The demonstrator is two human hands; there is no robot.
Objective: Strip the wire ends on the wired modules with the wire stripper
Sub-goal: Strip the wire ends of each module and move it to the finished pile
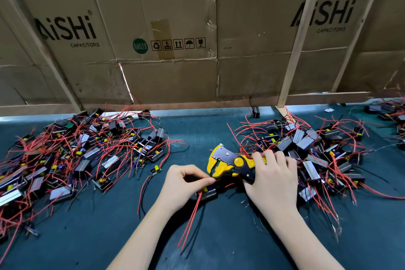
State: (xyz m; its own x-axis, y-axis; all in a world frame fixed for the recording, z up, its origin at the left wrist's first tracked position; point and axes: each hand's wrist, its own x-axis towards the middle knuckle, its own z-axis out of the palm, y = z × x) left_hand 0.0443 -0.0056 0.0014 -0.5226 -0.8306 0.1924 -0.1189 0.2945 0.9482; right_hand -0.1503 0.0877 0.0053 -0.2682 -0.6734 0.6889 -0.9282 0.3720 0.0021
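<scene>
Pinching a thin red wire end (pixel 215 180), left hand (pixel 184 184) feeds it toward the yellow wire stripper (pixel 230 162), gripped by right hand (pixel 271 177), mid-worktop. Wire looks limp, light; hold near its tip.

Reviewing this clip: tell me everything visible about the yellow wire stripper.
The wire stripper is a pistol-style hand tool with a yellow plastic-looking body, a grey metal side plate, a round yellow pivot button and dark grip sections on its handles. It lies roughly level above the green mat, head pointing left, with the toothed jaws angled downward. The right hand grips its handles. The left hand pinches a red wire right at the jaws; whether they have closed on it is unclear.
</scene>
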